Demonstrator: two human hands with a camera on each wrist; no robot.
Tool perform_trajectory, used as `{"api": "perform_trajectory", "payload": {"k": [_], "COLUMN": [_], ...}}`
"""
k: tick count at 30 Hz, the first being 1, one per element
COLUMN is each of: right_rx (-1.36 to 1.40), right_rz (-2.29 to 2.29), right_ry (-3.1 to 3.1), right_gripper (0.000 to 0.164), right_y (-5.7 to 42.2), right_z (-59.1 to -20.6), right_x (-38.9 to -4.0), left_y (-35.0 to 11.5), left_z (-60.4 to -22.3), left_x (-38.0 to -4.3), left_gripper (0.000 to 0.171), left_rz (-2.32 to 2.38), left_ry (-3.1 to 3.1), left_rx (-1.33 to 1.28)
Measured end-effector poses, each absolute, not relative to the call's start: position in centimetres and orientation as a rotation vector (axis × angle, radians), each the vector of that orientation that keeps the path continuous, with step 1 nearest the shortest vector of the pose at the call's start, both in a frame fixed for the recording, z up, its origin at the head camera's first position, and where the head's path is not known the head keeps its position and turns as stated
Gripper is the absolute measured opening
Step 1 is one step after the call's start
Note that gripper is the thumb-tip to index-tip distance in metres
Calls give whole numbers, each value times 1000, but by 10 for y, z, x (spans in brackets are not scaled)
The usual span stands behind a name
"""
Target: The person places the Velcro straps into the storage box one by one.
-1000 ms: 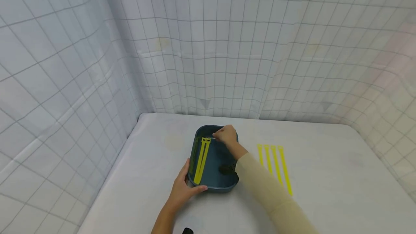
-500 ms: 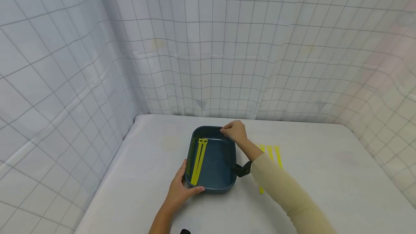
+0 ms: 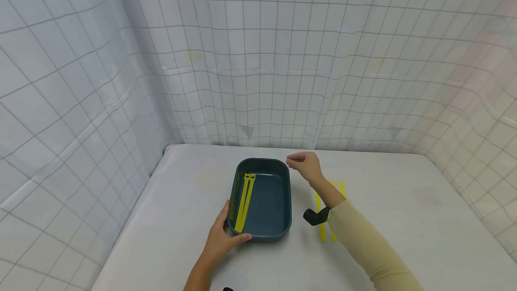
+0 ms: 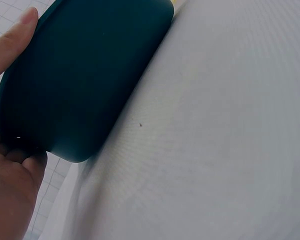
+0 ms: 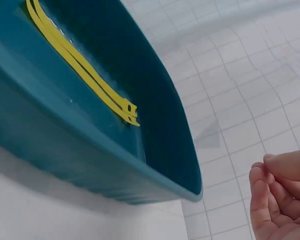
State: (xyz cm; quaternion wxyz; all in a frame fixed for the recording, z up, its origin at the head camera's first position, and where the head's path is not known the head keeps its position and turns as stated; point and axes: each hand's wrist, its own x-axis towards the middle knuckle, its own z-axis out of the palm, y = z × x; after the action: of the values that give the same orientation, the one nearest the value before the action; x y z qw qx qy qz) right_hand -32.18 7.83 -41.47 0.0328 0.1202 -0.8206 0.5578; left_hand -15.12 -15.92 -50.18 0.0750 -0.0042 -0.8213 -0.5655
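A dark teal rectangular box [image 3: 266, 205] stands on the white table. My left hand [image 3: 220, 239] grips its near left corner, thumb on the near rim and fingers along the left side; the left wrist view shows the box's outer wall [image 4: 90, 75] between thumb and fingers. Two yellow straps with slotted heads [image 3: 247, 203] lie side by side along the left inside of the box. My right hand [image 3: 308, 165] hovers just past the far right corner, holding nothing, thumb and fingertips close together. In the right wrist view, the fingers [image 5: 260, 195] are loosely curled.
Several more yellow straps [image 3: 318, 201] lie on the table right of the box, partly hidden by my right forearm. A black wrist camera [image 3: 316, 216] juts out from that wrist. White gridded curtains [image 3: 258, 57] enclose the back and sides of the table [image 3: 404, 201].
My right hand has moved right, from above the far part of the box to outside its rim, and its fingers have loosened. My left hand keeps its grip on the corner.
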Motion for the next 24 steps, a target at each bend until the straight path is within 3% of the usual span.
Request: {"api": "perform_trajectory", "payload": {"k": [24], "right_rx": [-25], "right_rz": [1583], "right_ry": [-2626], "right_gripper": [21], "right_y": [136], "right_z": [-469], "right_x": [-317], "left_y": [-162], "left_z": [-504], "left_x": [-154], "left_gripper": [111], "left_rz": [-1805], "left_ry": [-2489], "left_rx": [62]}}
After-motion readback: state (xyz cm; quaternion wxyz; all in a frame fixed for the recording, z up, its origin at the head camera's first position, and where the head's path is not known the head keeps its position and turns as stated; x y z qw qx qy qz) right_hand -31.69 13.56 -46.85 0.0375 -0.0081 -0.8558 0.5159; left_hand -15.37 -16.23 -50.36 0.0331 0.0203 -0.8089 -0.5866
